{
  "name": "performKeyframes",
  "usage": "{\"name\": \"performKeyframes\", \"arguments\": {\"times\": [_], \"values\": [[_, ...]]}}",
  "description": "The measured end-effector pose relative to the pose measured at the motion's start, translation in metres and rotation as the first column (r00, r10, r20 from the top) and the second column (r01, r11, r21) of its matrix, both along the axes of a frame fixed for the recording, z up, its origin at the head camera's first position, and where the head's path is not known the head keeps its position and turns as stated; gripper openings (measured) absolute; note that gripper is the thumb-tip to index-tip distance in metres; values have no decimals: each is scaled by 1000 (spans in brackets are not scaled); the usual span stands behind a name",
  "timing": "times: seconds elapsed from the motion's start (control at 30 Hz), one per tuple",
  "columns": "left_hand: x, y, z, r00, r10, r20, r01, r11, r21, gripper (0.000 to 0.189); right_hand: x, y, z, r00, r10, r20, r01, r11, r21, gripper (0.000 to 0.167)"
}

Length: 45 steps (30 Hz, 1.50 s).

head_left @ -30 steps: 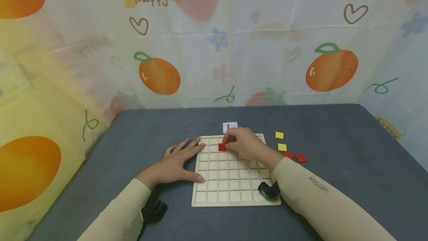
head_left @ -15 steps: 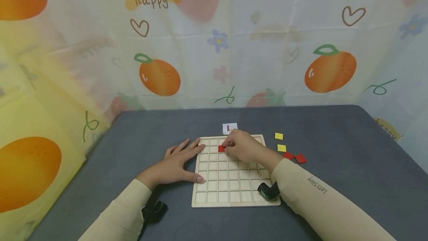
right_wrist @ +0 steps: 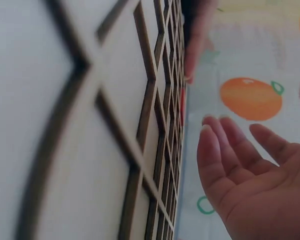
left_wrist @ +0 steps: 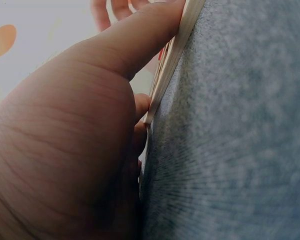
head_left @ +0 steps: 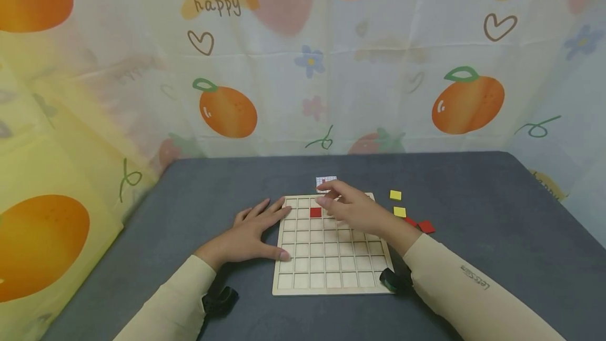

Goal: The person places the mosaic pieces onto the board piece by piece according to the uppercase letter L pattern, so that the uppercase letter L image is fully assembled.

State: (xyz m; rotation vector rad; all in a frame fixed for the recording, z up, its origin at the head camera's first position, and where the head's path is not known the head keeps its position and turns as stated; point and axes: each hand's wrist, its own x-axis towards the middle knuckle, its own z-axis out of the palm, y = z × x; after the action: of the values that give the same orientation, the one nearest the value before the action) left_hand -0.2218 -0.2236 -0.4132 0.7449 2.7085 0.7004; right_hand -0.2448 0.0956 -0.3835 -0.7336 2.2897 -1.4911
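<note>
A wooden grid board (head_left: 317,280) lies on the dark table, and one red square tile (head_left: 315,212) sits in a cell of its second row from the back. My left hand (head_left: 248,236) rests along the board's left edge with spread fingers; in the left wrist view its thumb (left_wrist: 145,35) presses on the rim. Above the board, just right of the red tile, hovers my right hand (head_left: 355,207). Its fingers are loosely bent and hold nothing; the right wrist view shows them (right_wrist: 240,165) apart from the grid.
Behind the board lies a small printed grid card (head_left: 325,180), partly covered by my right hand. Two yellow tiles (head_left: 395,195) and red tiles (head_left: 426,226) lie to the board's right. A patterned cloth (head_left: 284,93) hangs behind the table.
My right fingers have let go of the red tile and lifted off it, and the right forearm has shifted right. The tile stays in its cell. My left hand keeps its place.
</note>
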Motion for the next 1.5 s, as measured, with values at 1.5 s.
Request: {"name": "performKeyframes", "arguments": {"times": [1.5], "values": [[1, 0, -1, 1000, 10, 8, -10, 1000, 19, 115, 19, 194, -23, 978, -209, -14, 206, 971, -118, 58]]}}
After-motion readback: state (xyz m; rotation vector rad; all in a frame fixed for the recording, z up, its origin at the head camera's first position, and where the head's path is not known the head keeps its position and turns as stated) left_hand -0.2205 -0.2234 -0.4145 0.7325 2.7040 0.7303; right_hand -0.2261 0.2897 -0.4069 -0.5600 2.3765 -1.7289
